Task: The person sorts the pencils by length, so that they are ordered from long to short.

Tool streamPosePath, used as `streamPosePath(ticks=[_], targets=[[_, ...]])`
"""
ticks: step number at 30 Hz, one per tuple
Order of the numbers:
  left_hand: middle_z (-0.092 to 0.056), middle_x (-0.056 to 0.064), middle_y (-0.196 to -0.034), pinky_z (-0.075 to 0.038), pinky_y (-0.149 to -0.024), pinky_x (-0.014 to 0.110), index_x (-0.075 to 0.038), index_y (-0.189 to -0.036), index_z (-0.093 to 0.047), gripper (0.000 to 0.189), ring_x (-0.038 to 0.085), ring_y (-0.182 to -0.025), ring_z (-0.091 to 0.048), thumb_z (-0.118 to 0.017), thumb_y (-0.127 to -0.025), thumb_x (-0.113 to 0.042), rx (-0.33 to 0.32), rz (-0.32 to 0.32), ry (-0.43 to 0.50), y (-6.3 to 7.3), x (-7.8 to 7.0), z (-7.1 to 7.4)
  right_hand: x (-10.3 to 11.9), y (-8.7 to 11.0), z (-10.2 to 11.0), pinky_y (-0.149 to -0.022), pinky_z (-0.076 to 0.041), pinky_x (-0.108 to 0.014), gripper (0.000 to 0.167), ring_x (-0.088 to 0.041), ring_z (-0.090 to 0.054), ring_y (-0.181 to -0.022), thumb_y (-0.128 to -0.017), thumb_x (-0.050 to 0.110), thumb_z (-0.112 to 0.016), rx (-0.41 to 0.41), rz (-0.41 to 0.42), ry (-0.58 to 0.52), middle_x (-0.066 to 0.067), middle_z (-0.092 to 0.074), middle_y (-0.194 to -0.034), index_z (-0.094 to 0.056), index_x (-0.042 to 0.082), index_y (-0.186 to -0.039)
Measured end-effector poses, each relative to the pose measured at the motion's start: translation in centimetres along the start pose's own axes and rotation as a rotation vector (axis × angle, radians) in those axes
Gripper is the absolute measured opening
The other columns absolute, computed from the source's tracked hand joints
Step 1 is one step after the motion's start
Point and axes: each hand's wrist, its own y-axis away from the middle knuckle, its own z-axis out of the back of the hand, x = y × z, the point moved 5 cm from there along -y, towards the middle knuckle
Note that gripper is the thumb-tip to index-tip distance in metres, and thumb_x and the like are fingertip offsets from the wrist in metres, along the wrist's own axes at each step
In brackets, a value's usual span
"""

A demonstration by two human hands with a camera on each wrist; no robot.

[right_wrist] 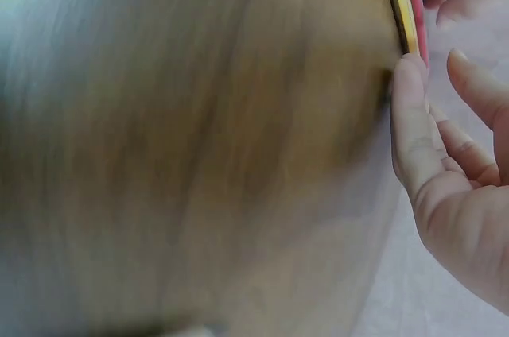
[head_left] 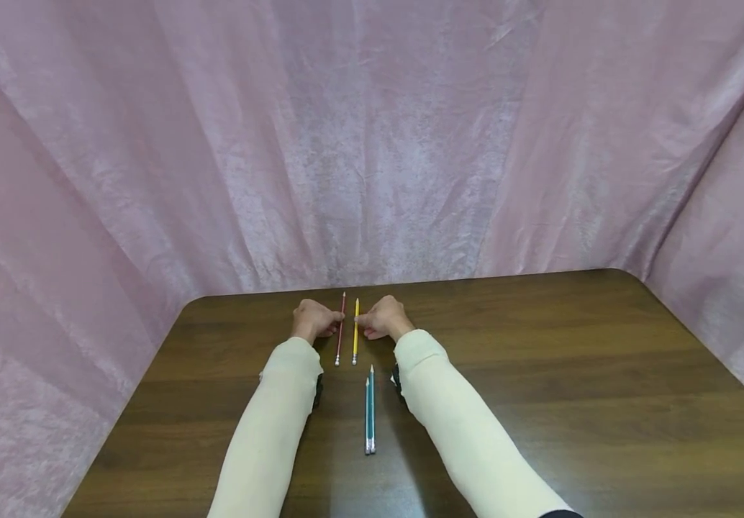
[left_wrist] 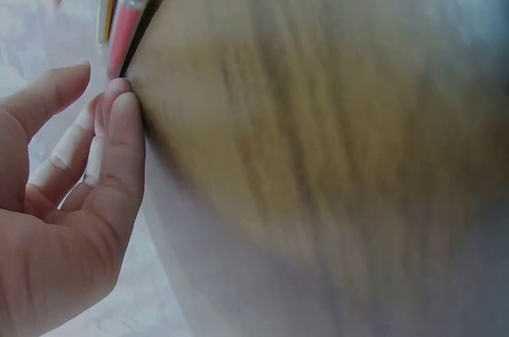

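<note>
Near the far edge of the table, a red pencil (head_left: pixel 339 338) and a yellow pencil (head_left: pixel 355 340) lie side by side with a narrow gap, tips away from me. My left hand (head_left: pixel 316 318) is at the red pencil's left side, its index fingertip touching the shaft. From the right, my right hand (head_left: pixel 384 317) touches the yellow pencil with an extended index finger. In both wrist views the thumbs stand apart from the pencils, the other fingers loosely bent. Closer to me, between the forearms, two green pencils (head_left: pixel 370 417) lie together, erasers toward me.
The brown wooden table (head_left: pixel 540 374) has rounded far corners. Pink curtains (head_left: pixel 398 144) hang behind it and on both sides. Pale sleeves (head_left: pixel 268 432) cover both forearms, which reach along either side of the green pencils.
</note>
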Motion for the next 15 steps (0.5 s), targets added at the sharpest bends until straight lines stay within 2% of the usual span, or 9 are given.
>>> streamPosePath(ticks=[5,11,15], targets=[[-0.067,0.007,-0.059,-0.058,-0.051,0.026,0.004,-0.084,-0.073,0.016,0.011,-0.047,-0.063,-0.08,-0.083,-0.011,0.03,-0.029,-0.005,0.3,-0.3,0.5,1.5,0.9,1.7,-0.066,-0.061,-0.03,0.025,-0.017,-0.07,-0.06,-0.092,0.012,-0.073,0.021,0.051,0.056,-0.015,-0.072,-0.075,-0.071,-0.011,-0.101],[-0.066,0.005,-0.057,-0.059,-0.054,0.027,0.003,-0.081,-0.075,0.017,0.01,-0.046,-0.062,-0.08,-0.084,-0.012,0.032,-0.082,-0.02,1.3,-0.8,1.6,3.1,2.5,3.9,-0.079,-0.06,-0.037,0.032,-0.025,-0.074,-0.076,-0.093,0.017,-0.073,0.038,0.101,0.062,-0.018,-0.073,-0.086,-0.07,-0.01,-0.109],[-0.066,0.004,-0.056,-0.057,-0.051,0.024,0.003,-0.08,-0.075,0.017,0.009,-0.045,-0.061,-0.079,-0.085,-0.013,0.04,-0.133,-0.054,2.0,-1.5,2.1,3.4,3.4,5.1,-0.082,-0.059,-0.038,0.033,-0.03,-0.074,-0.084,-0.095,0.018,-0.071,0.061,0.116,0.088,-0.019,-0.073,-0.088,-0.069,-0.01,-0.111]])
